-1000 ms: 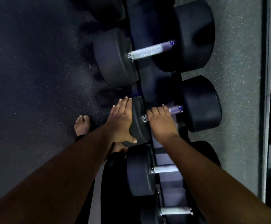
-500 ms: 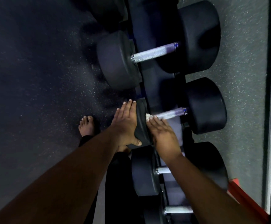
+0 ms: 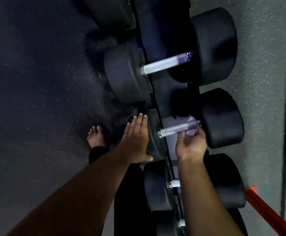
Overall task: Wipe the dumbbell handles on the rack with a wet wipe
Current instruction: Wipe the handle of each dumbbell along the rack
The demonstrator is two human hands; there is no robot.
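Observation:
Black dumbbells with knurled steel handles lie side by side on a dark rack [image 3: 162, 92]. My left hand [image 3: 136, 142] lies flat with straight fingers against the near head of the middle dumbbell [image 3: 154, 138]. My right hand [image 3: 190, 142] is under that dumbbell's handle [image 3: 173, 130], palm up, fingers curled around its far end. A pale wet wipe [image 3: 190, 132] is bunched between those fingers and the bar. A bigger dumbbell's handle [image 3: 166, 63] shows farther along, and a nearer handle [image 3: 175, 183] is mostly hidden by my right forearm.
Dark speckled rubber floor [image 3: 36, 82] spreads to the left, with a bare foot [image 3: 97, 136] on it close to the rack. A pale wall [image 3: 261, 82] runs behind the dumbbells. A red bar [image 3: 266, 212] juts out at lower right.
My right hand has slid from the near end of the handle to its far end and turned palm up under the bar, carrying the wipe. My left hand stays on the dumbbell head.

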